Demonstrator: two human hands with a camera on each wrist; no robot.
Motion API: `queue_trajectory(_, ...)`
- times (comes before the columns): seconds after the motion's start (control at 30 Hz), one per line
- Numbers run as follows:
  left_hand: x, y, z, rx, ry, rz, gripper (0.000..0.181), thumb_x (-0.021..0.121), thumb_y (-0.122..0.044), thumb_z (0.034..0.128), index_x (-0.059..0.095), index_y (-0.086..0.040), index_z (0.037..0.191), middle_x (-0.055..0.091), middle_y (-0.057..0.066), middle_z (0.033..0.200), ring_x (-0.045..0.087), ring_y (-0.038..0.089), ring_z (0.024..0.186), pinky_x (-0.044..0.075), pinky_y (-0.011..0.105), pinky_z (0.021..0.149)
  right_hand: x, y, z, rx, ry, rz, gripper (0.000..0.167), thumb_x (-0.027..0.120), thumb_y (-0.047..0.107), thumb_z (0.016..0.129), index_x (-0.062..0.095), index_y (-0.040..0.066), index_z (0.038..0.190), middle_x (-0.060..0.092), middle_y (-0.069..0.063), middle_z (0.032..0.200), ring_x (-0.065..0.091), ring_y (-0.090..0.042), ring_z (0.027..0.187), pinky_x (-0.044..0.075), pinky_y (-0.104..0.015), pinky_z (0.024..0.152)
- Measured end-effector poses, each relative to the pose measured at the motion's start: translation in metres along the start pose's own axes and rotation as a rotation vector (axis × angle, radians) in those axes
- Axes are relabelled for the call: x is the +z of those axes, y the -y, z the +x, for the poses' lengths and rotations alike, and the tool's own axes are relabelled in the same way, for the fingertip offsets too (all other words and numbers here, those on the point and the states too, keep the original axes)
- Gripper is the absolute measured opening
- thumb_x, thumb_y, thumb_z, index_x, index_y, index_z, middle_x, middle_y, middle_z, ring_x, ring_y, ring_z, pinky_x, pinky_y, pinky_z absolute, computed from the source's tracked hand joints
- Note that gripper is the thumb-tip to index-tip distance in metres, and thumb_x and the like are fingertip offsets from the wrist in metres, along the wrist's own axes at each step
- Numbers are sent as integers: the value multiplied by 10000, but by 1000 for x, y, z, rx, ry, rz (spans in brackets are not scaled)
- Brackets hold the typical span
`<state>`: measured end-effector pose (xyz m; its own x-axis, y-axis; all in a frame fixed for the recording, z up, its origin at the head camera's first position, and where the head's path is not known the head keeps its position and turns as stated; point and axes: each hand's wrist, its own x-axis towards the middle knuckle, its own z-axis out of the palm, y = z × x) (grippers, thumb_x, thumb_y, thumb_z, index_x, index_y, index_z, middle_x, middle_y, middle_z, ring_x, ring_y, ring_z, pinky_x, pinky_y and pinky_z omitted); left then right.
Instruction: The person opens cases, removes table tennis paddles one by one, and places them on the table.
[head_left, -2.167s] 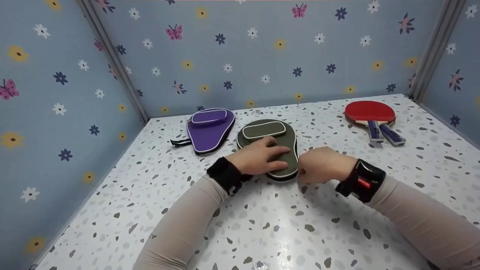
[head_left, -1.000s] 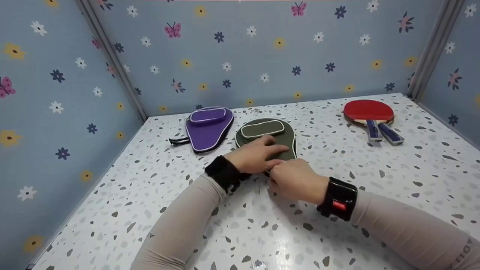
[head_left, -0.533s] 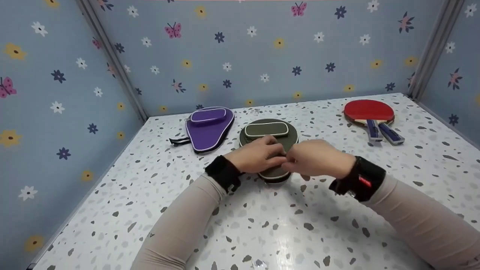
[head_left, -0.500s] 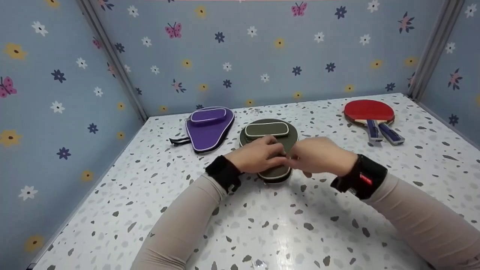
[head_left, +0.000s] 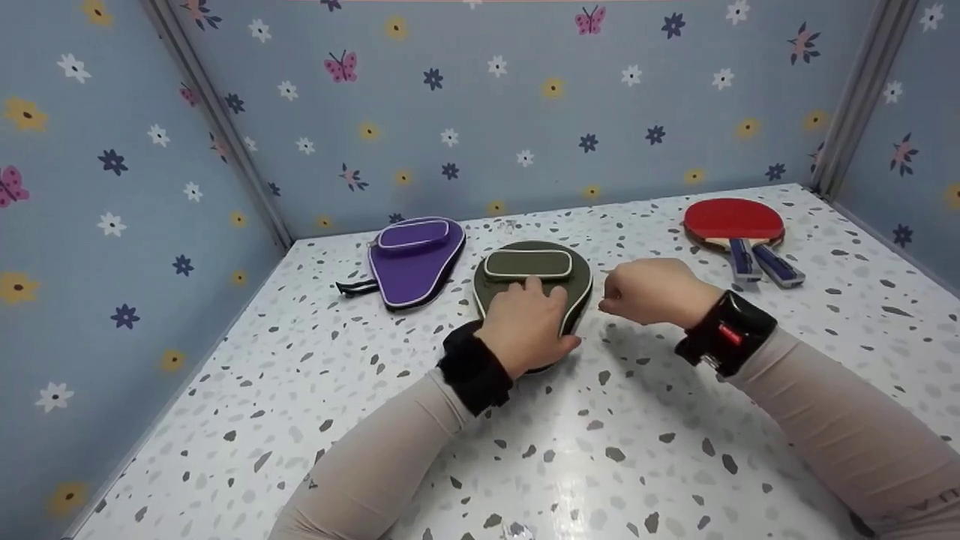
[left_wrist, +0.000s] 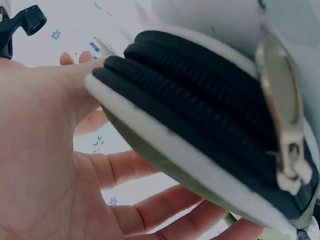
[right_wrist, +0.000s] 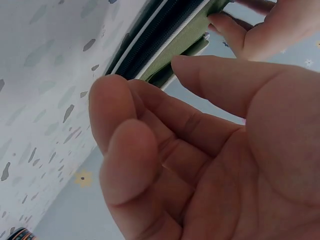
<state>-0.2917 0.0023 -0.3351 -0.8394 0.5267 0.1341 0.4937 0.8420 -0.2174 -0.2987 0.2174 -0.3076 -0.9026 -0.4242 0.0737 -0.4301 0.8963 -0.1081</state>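
An olive-green table tennis bat case (head_left: 529,264) with white piping lies on the speckled table, its pocket side up. My left hand (head_left: 525,326) rests on its narrow half, fingers spread over the fabric and thumb past the right edge. In the left wrist view, a black zip band (left_wrist: 200,115) runs round the case's side, with a metal zip pull (left_wrist: 285,100) against it. To the right of the case, my right hand (head_left: 652,291) is apart from it. The right wrist view shows loosely bent fingers (right_wrist: 132,160), the thumb separate, holding nothing.
A purple bat case (head_left: 416,262) with a black strap (head_left: 356,288) lies at the back left. Two table tennis bats (head_left: 733,219), one red face up, overlap at the back right. Flowered panels (head_left: 487,105) stand along the back and sides of the table (head_left: 300,420).
My right hand has worked round the case's narrow end from the right edge and back, then come away to the right. My left hand has turned, fingers now pointing toward the pocket.
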Motion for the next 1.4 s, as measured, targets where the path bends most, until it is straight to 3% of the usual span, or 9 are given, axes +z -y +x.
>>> queue_trajectory(0.13, 5, -6, 3, -31, -26, 43, 548, 702, -515, 1001, 643, -69, 1314, 665, 190, 1194, 706, 347, 982, 627, 481, 777, 0, -1, 1, 1, 14, 2, 329, 715, 263, 1013, 666, 164, 703, 561, 43, 642, 533, -181, 595, 422, -388, 523)
queue_trajectory(0.3, 4, -8, 8, -67, -51, 26, 516, 730, -458, 991, 680, -45, 1297, 705, 177, 1146, 743, 342, 932, 638, 474, 754, 1, -3, 2, 19, 42, 15, 321, 699, 273, 1031, 700, 163, 729, 604, 47, 630, 581, -184, 608, 441, -394, 535)
queue_trajectory(0.6, 2, 9, 11, -92, -128, -94, 282, 669, -289, 1028, 699, -37, 1150, 761, 119, 903, 770, 339, 796, 637, 498, 680, 2, -5, 4, 22, 56, 31, 337, 678, 267, 1011, 657, 183, 685, 600, 53, 619, 576, -186, 590, 409, -376, 509)
queue_trajectory(0.83, -6, 35, 11, -107, -16, -337, 260, 648, -327, 1036, 698, -73, 1048, 722, 88, 947, 697, 282, 848, 590, 457, 815, 4, 0, 5, 10, 25, 39, 325, 690, 261, 1013, 662, 174, 702, 581, 40, 658, 557, -191, 617, 421, -389, 536)
queue_trajectory(1.03, -12, 59, 5, -101, 81, -516, 293, 594, -355, 1065, 595, -145, 859, 607, 17, 816, 615, 226, 775, 511, 402, 753, 5, 13, 12, -18, -16, 74, 314, 699, 267, 1035, 676, 174, 736, 567, 45, 661, 558, -190, 635, 422, -387, 563)
queue_trajectory(1.17, -14, 71, 0, -112, 92, -600, 311, 587, -331, 1064, 539, -160, 809, 522, -15, 759, 560, 191, 726, 471, 373, 707, 6, 30, 23, -35, -29, 82, 355, 701, 274, 1040, 608, 170, 714, 514, 49, 641, 523, -184, 616, 398, -374, 562)
queue_trajectory(1.4, -19, 84, -9, -115, 100, -704, 240, 627, -279, 1048, 602, -125, 865, 652, 7, 809, 657, 157, 707, 545, 328, 662, 17, 55, 37, 6, 8, 64, 569, 698, 493, 1069, 511, 173, 638, 433, 54, 586, 505, -195, 576, 411, -378, 538)
